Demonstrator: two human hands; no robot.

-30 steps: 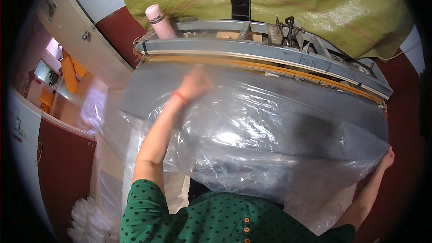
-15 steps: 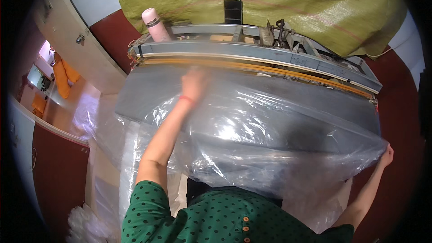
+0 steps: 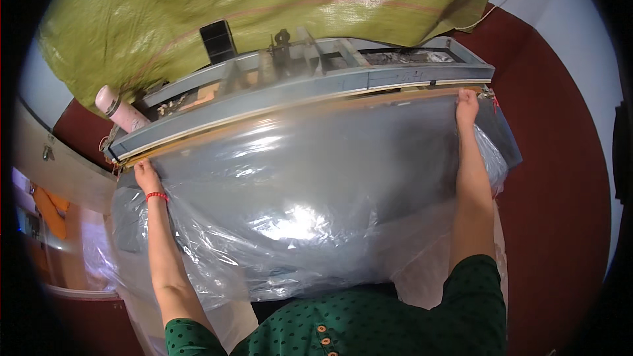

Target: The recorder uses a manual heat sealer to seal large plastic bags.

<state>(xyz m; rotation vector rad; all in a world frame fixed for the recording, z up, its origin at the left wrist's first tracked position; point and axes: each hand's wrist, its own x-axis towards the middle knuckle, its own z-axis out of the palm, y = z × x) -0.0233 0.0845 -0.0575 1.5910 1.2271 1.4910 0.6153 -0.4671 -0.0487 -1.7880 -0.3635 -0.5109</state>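
A wide sheet of clear plastic film point(image 3: 310, 178) lies stretched over a dark grey work surface point(image 3: 504, 133). At its far left corner my left hand point(image 3: 146, 175), with a red bead bracelet at the wrist, is closed on the film. My right hand point(image 3: 467, 107) is closed on the far right corner. Both hands are at the front edge of a long grey metal frame point(image 3: 316, 86), which has an orange-brown strip point(image 3: 198, 143) along its base. Wrinkled film hangs down the near side toward my body.
A pink bottle point(image 3: 122, 109) leans at the frame's left end. Behind the frame, a dark phone-like slab point(image 3: 218, 41) rests against a yellow-green woven sheet point(image 3: 277, 0). Dark metal fittings point(image 3: 282, 49) stand on the frame. A door point(image 3: 59, 158) is at the left.
My left hand has moved left to the far left corner. My right hand has risen from the near right side to the far right corner, drawing the film flat. The view has turned right.
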